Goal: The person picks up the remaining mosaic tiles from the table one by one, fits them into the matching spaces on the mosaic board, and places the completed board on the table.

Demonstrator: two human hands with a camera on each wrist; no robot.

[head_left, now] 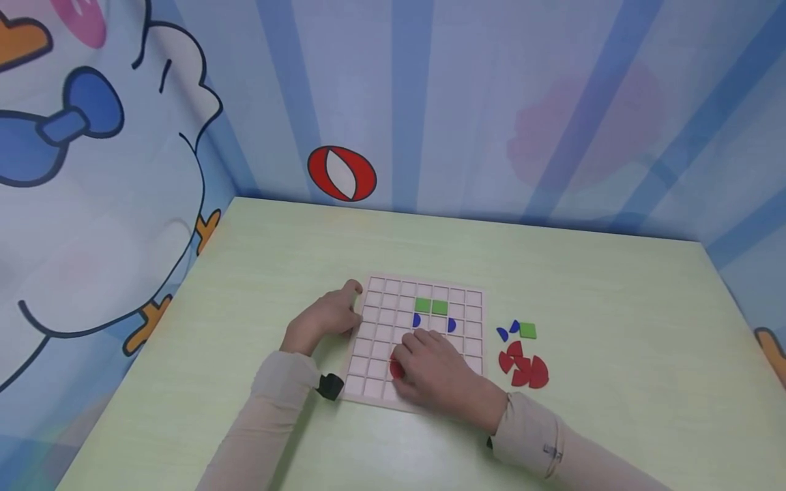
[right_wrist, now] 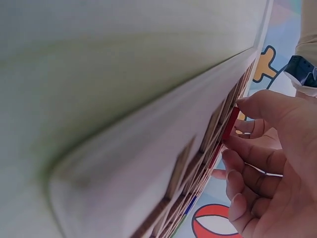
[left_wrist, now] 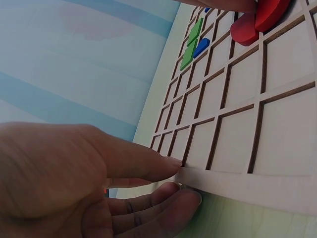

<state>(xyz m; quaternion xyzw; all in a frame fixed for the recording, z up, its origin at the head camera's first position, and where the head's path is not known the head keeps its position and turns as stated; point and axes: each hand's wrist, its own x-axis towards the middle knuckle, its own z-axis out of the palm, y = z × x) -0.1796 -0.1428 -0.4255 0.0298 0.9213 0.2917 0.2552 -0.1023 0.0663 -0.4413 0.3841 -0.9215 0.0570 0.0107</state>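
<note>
A pale grid board lies on the table. My left hand grips its left edge, the thumb on the rim and the other fingers just outside it. Over the near part, my right hand pinches a red rounded piece between thumb and finger. Beside that piece, a second red piece lies on the grid, partly hidden in the head view. Farther up sit two green squares, with a blue half-round piece and another blue piece below them.
Right of the board lie loose pieces: a green square, two blue pieces and several red pieces, among them a red half-circle. A printed blue striped wall stands behind the light green table.
</note>
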